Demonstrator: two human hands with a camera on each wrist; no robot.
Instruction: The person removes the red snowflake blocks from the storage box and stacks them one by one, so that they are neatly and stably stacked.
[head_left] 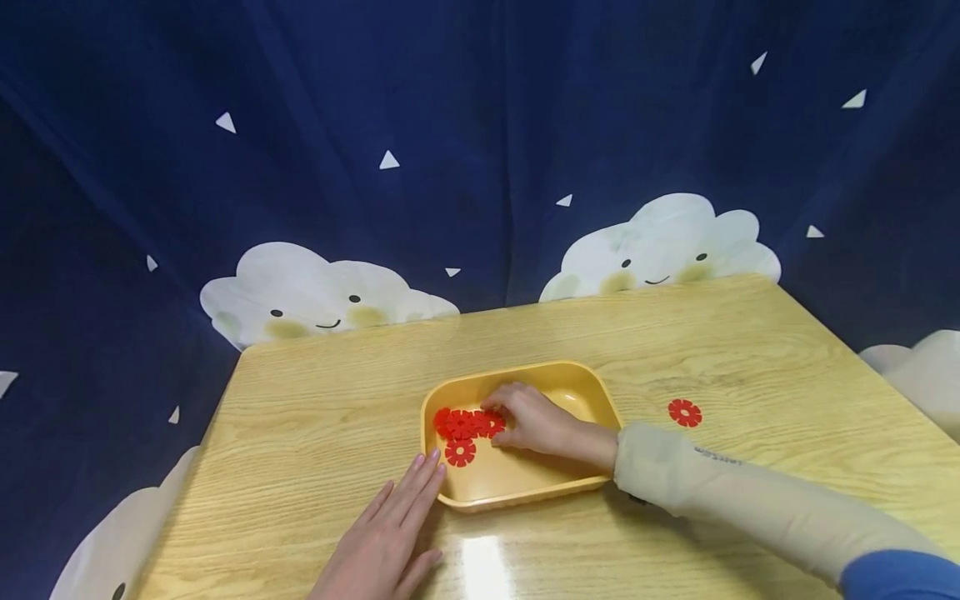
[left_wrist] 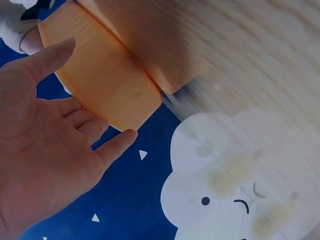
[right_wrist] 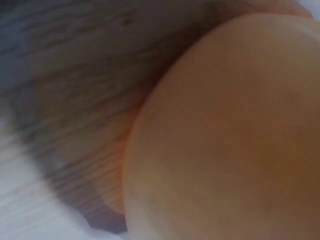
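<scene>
Here's the right hand (head_left: 532, 419), reaching down into the yellow tray (head_left: 525, 498), fingers curved around the rightmost red disc (head_left: 493, 417); whether the pinch is closed, I can't tell. Over to the left hand (head_left: 386, 529): fingers extended, gripping nothing, tips against the tray's near-left corner. The red cluster (head_left: 461, 425) sits at the tray's left end, a front disc (head_left: 453, 452) just nearer the person, and a lone disc (head_left: 685, 406) lies out on the counter (head_left: 322, 433), right of the tray.

So where's the danger? Those discs overlap, and their notched edges could catch, so lifting one might drag a neighbour along. They look thin and flat; fingertips could well skate off. And watch that cream sleeve (head_left: 712, 475), crossing the right end: leaning on the rim might tip or slide the tray, especially if the left hand lets go.

Now the lie of things: the tray's long axis runs left to right, right end angled slightly away from the person. The discs are round, no long axis, pointing nowhere; the front one lies flat.
</scene>
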